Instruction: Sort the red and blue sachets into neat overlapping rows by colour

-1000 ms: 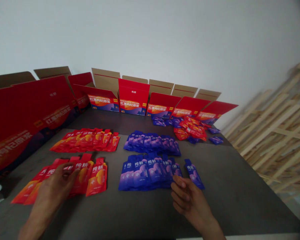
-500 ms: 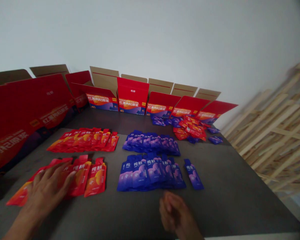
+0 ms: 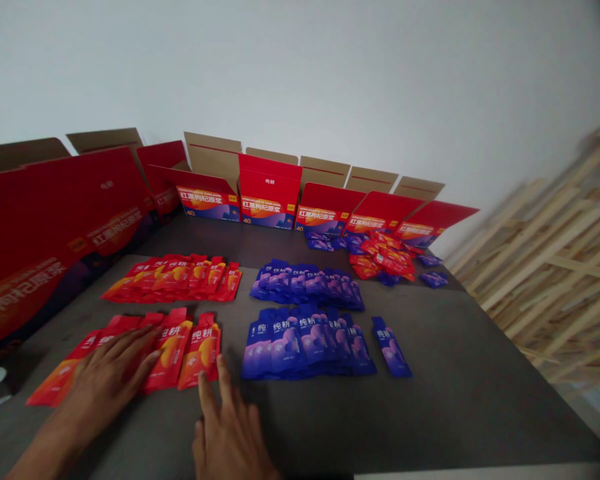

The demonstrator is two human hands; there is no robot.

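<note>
Left hand (image 3: pixel 113 377): open and flat, lying on the red packets (image 3: pixel 170 347), holding none
Right hand (image 3: pixel 227 427): open, fingers spread, just beside the red packets, holding nothing
Blue packets (image 3: pixel 300 343): in rows on the bench (image 3: pixel 460 373), right of the red ones (one lies by itself)
Red boxes (image 3: pixel 270 193): standing open along the back

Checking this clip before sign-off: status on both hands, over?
Left hand open, flat on front red sachets. Right hand open, fingertips beside them. Blue sachets to the right; open red cartons behind.
</note>
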